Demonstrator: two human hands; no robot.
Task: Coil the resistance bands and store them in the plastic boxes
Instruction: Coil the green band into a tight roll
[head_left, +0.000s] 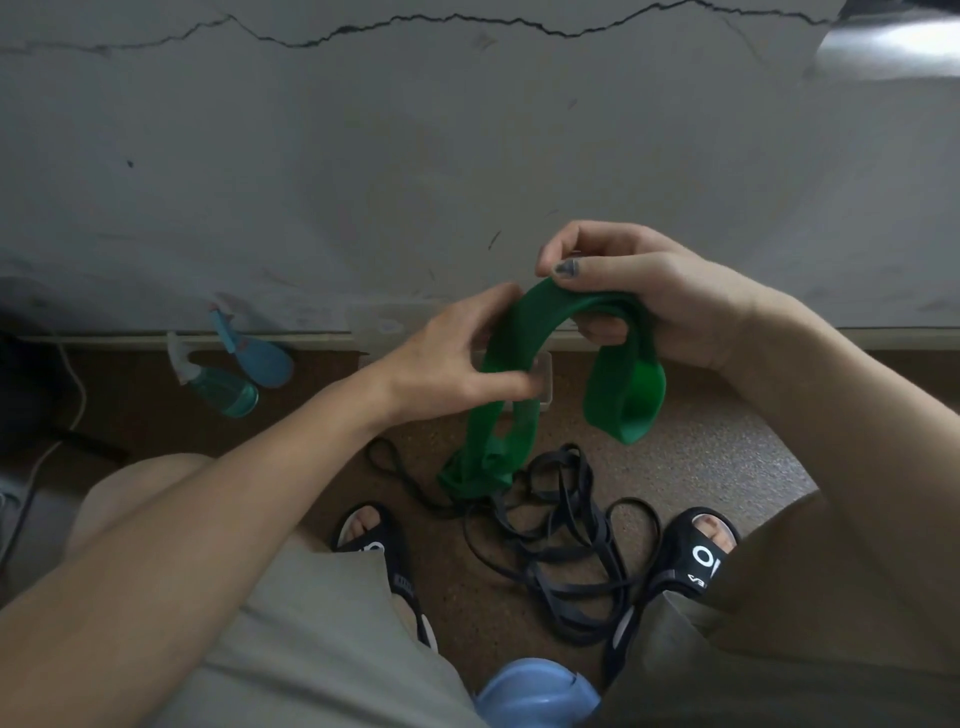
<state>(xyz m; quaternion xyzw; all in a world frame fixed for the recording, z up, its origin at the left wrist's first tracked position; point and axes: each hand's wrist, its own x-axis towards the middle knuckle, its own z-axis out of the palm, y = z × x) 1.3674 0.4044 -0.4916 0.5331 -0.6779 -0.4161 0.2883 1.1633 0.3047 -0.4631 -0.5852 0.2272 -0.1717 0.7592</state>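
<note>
Brown speckled floor (727, 457) is running up to a cracked grey wall (467, 156) in front of you as you are sitting with your knees apart. Your right hand (639, 291) is curling around the green band (524, 332), its thumb pressing the band's top where it is arching between your hands, while a doubled loop of the band is hanging below that hand. Your left hand (457, 358) is pinching the other side of the arch between thumb and fingers (the fingertips are partly hidden behind the band). From there the green band is dropping down to the floor, its lower end bunching on a tangle of black bands (561, 540) lying between your two black sandals (696, 551). Behind the green band a clear plastic box (543, 374) is sitting on the floor near the wall. Further left, two spray bottles (228, 384) are lying beside the wall's base.
</note>
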